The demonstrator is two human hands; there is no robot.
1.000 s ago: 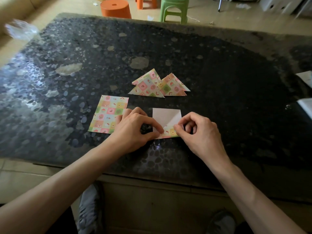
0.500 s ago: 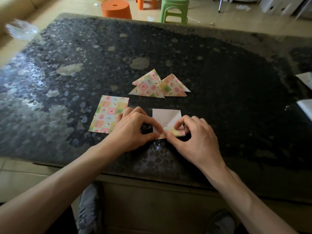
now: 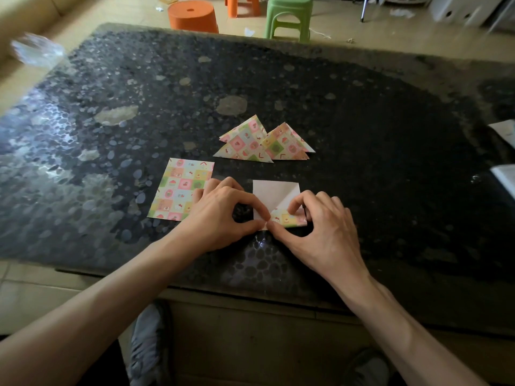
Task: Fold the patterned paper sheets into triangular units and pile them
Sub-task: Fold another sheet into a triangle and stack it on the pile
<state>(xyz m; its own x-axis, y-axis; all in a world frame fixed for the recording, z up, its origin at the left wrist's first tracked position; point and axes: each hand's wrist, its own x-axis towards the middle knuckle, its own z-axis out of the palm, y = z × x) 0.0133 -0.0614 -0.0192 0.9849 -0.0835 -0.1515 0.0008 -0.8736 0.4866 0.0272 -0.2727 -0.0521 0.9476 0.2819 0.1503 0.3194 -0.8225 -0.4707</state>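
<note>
Head view, looking down across a dark, glossy, pebble-patterned tabletop (image 3: 390, 135). Folds a square paper sheet (image 3: 274, 192), white back up, lying near the front edge between both hands. Pinches its near left corner between thumb and forefinger of the left hand (image 3: 223, 215), remaining fingers curled. Grips the turned-up pastel checkered flap along the near edge with the right hand (image 3: 320, 227), thumb tip beside the left thumb, forefinger bent down onto the flap.

Shows an unfolded pastel checkered paper sheet (image 3: 181, 188) flat just left of the left hand, its right edge partly hidden by the knuckles. Shows, behind the hands and apart from the sheet being folded, a left triangular unit (image 3: 245, 143) and a right triangular unit (image 3: 287, 146) of the same checkered paper, flat, edges overlapping.

Takes in white papers (image 3: 504, 132) at the right edge, crumpled clear plastic (image 3: 36, 51) at the far left corner and, on the floor beyond, a round orange plastic stool (image 3: 192, 18) and a green plastic stool (image 3: 288, 15).
</note>
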